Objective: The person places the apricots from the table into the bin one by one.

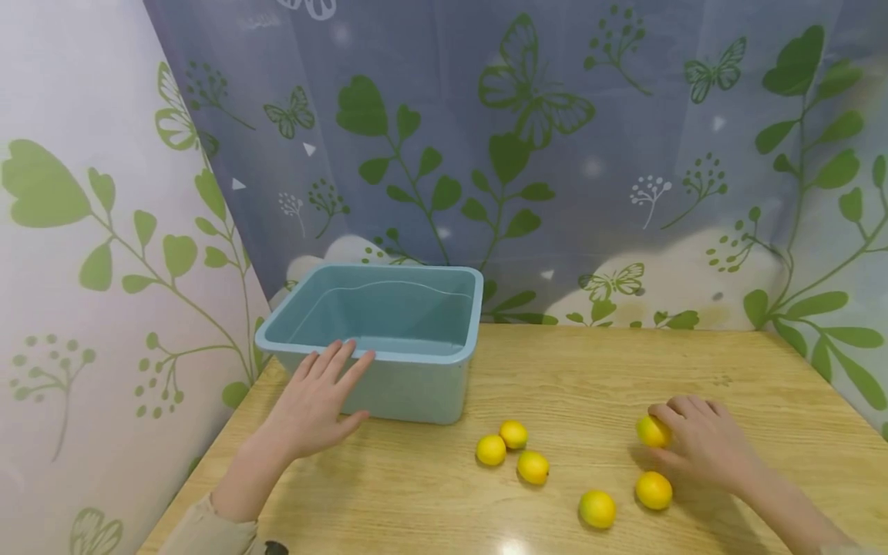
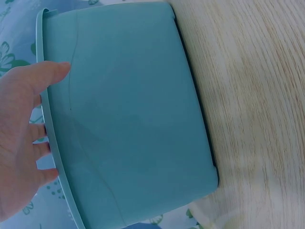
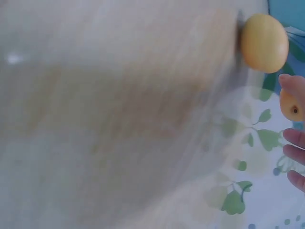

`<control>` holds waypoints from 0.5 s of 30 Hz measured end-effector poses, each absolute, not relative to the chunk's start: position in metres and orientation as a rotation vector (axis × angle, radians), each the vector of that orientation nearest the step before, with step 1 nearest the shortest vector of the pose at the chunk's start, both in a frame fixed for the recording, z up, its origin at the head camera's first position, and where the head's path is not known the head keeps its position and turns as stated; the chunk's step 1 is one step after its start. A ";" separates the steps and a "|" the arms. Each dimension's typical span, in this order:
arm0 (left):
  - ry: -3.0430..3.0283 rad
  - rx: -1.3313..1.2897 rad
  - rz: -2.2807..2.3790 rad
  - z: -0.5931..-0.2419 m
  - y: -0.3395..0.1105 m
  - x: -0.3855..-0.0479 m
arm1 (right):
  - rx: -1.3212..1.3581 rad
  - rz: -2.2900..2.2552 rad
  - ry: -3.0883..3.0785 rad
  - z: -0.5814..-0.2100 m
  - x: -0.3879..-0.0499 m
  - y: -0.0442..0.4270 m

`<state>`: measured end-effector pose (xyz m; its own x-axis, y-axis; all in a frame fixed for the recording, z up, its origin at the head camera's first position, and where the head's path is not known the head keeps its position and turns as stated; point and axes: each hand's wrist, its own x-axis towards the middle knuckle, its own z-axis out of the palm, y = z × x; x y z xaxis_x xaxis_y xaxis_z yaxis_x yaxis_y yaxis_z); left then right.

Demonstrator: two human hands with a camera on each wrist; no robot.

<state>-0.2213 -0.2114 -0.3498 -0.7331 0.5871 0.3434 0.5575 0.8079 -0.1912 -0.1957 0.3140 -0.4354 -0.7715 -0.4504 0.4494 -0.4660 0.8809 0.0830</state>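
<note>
One yellow fruit [image 1: 652, 433] at the right hand [image 1: 705, 445], between thumb and fingers; can't tell if clamped

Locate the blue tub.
The blue tub stands left of centre in the head view, on the table, with the left hand at its near rim.

Left sleeve [image 1: 211, 530]: here we see pale beige cloth, softly creased, ending at the wrist
Beside that cuff: a small black rounded piece [image 1: 276, 548] (cut off by the frame, so hard to name)
Right sleeve [image 1: 841, 550]: just a pale sliver, right in the corner
Left hand [image 1: 319, 405]: bare, slim-fingered
Right hand [image 1: 704, 443]: bare too, slightly blurred
</note>
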 end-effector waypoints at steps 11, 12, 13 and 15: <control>-2.602 -0.864 0.106 -0.350 -0.212 -0.221 | 0.691 0.079 -2.486 -0.409 -0.210 0.296; -2.602 -0.865 0.106 -0.349 -0.212 -0.221 | 0.698 0.081 -2.474 -0.407 -0.211 0.294; -2.603 -0.866 0.106 -0.349 -0.212 -0.221 | 0.705 0.083 -2.463 -0.404 -0.212 0.293; -2.604 -0.870 0.103 -0.348 -0.211 -0.221 | 0.711 0.087 -2.448 -0.399 -0.214 0.291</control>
